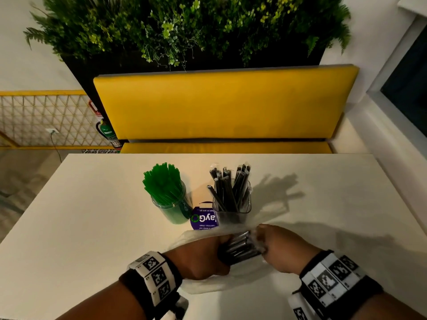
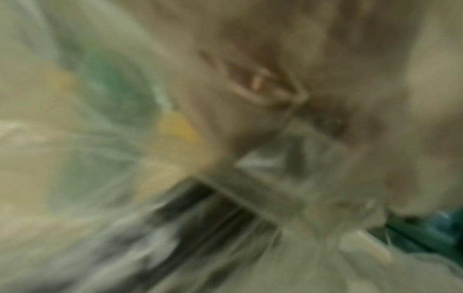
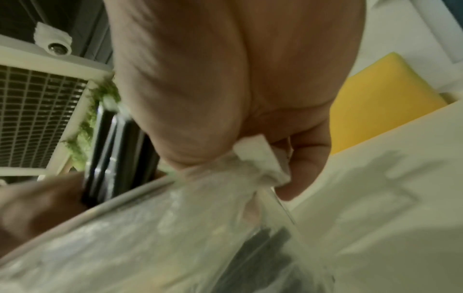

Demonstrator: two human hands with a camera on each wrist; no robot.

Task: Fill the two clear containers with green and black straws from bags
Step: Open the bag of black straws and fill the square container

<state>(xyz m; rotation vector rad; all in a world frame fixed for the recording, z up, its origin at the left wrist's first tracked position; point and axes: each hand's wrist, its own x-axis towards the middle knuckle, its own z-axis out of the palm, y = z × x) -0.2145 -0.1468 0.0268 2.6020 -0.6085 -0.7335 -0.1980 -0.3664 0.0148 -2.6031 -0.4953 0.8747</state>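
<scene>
Now | left hand (image 1: 203, 257): grip curled round black straws (image 1: 240, 247) inside bag (image 1: 208, 285) | right hand (image 1: 280, 249): grip pinching bag mouth | far tabletop (image 1: 92, 204): green jar (image 1: 172, 204), black container (image 1: 232, 210) | risk: snagged film scatters straws, topples container.

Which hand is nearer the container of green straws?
Left. The left hand grips black straws just below and right of the green straw container; the right hand pinches the bag farther right.
</scene>
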